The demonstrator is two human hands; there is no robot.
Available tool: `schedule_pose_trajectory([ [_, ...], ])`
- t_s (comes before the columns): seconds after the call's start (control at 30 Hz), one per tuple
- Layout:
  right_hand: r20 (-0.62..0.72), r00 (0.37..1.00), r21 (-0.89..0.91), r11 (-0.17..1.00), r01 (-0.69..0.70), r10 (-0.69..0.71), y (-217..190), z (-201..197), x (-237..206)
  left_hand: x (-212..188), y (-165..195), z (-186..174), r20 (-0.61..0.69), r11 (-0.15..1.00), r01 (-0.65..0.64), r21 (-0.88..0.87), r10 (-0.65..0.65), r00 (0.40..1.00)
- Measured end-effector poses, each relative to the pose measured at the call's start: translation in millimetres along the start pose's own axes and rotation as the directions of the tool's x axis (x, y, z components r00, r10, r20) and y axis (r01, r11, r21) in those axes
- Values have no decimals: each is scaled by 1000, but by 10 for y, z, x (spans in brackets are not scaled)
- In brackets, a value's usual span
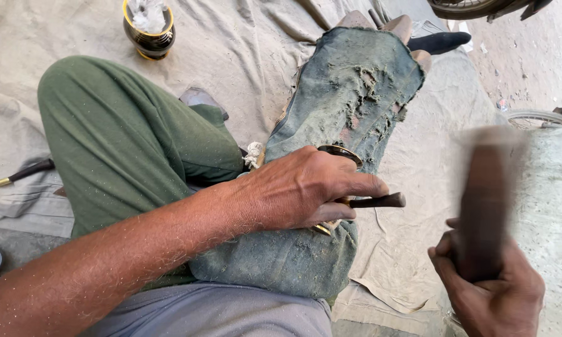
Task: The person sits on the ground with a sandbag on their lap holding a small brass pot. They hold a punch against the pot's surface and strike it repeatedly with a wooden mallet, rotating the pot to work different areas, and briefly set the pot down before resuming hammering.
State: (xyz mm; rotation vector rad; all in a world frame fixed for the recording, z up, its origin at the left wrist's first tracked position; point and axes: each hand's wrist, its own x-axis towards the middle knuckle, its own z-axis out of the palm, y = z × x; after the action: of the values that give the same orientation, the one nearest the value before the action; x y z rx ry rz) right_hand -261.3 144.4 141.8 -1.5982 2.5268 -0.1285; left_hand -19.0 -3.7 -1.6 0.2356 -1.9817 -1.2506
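My left hand [306,187] grips a thin dark metal punch [381,201] and presses down on a round brass-rimmed dark piece [340,153]. That piece rests on a worn, dusty blue cloth [349,87] laid over my outstretched leg. My right hand [493,290] is closed around the handle of a dark wooden mallet [487,187], raised at the right and blurred by motion. The punch tip points right, toward the mallet. Most of the brass piece is hidden under my left hand.
A dark vase with gold rim [149,28] stands at the back left on the beige ground cloth [243,43]. A black-handled tool [19,173] lies at the left. My bent knee in green trousers [119,137] fills the left middle. A wheel rim [537,118] shows at the right.
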Motion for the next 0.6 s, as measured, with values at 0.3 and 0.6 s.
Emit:
schedule_pose_trajectory([
  [0.3,20,998,-324,944,59,-56,-260,-22,85,-35,-80,-22,-50,998,-20,-67,17,999],
  [0.6,-18,997,-246,966,73,-80,-416,-90,137,-84,-156,-15,-76,994,-51,-98,44,996],
])
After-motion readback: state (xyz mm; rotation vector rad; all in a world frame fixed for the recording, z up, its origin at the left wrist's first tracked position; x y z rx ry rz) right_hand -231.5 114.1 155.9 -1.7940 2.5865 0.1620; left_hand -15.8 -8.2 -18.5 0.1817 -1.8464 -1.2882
